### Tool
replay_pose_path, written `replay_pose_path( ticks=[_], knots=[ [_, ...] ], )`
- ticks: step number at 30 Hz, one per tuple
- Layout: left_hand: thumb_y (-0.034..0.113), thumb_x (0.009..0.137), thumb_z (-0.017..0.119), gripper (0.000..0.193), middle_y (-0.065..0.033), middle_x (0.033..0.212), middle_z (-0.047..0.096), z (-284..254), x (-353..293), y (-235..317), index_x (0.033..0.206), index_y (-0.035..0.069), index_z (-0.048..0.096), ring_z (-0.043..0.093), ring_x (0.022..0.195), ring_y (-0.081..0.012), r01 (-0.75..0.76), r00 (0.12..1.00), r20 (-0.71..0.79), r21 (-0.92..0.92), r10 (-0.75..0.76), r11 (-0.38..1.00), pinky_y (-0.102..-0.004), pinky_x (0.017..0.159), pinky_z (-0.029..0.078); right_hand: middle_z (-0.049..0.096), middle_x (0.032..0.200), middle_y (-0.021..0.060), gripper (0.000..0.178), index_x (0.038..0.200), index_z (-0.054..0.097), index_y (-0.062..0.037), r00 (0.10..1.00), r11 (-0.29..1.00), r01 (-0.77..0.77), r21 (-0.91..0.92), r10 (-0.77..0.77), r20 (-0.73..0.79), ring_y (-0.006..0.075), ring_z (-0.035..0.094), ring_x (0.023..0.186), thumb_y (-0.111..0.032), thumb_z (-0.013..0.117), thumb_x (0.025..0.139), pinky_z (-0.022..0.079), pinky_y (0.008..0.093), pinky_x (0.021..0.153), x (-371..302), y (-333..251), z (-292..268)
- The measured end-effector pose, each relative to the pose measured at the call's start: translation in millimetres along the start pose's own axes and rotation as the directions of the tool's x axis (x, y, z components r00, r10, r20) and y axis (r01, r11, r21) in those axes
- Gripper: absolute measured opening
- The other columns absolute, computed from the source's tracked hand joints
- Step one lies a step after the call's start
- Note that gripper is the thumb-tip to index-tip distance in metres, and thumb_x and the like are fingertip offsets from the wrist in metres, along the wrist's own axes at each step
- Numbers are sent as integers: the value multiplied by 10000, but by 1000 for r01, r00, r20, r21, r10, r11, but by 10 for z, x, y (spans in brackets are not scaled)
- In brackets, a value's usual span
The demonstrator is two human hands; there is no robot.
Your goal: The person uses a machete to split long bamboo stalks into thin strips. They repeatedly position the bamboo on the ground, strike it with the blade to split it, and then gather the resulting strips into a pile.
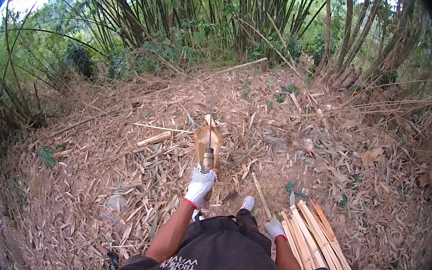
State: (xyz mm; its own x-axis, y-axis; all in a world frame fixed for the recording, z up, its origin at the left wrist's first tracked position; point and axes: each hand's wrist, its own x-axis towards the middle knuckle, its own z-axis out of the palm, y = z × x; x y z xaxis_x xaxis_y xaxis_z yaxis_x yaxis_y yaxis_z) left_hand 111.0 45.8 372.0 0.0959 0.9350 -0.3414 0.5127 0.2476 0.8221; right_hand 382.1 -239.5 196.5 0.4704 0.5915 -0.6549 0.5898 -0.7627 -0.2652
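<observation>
My left hand (pixel 201 184), in a white dotted glove with a red cuff, is closed around the handle of a long knife (pixel 208 154). Its thin blade, seen nearly edge-on, points away from me above a pale wooden chopping block (pixel 202 136). My right hand (pixel 274 228), gloved the same way, is low at my right side. It grips the near end of a slim bamboo stick (pixel 261 193), which slants forward and left over the ground. Just right of that hand lies a stack of split bamboo pieces (pixel 321 243). The glove hides my right fingertips.
Dry leaves and bamboo chips cover the ground (pixel 99 175). A short split piece (pixel 155 138) and a thin strip (pixel 161 127) lie left of the block. My shoe (pixel 247 203) is close to the stick. Bamboo clumps (pixel 187 9) stand at the back.
</observation>
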Motion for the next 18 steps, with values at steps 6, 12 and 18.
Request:
replay_pose_path(
  ticks=[6,12,18],
  knots=[
    [231,754,684,334,-198,774,653,91,95,102,965,-17,610,655,709,-314,7,1000,25,-2,-7,1000,-426,617,504,680,950,291,402,1047,678,35,999,999,-35,8,35,26,404,676,919,-239,575,771,523,444,789,49,-79,-163],
    [130,789,633,195,-70,700,586,212,220,-49,935,16,570,567,598,-185,38,999,12,-188,-37,981,-357,538,457,647,987,344,449,1018,671,82,998,994,-42,102,37,53,434,649,977,-259,573,742,496,455,868,305,38,-95],
    [84,790,642,246,-27,690,567,384,206,195,1011,-3,577,559,584,-126,120,991,-10,-338,-131,934,-267,540,451,646,1047,317,459,991,688,39,977,986,-125,108,104,186,446,622,1036,-349,630,754,487,477,892,1033,545,179]
  ],
)
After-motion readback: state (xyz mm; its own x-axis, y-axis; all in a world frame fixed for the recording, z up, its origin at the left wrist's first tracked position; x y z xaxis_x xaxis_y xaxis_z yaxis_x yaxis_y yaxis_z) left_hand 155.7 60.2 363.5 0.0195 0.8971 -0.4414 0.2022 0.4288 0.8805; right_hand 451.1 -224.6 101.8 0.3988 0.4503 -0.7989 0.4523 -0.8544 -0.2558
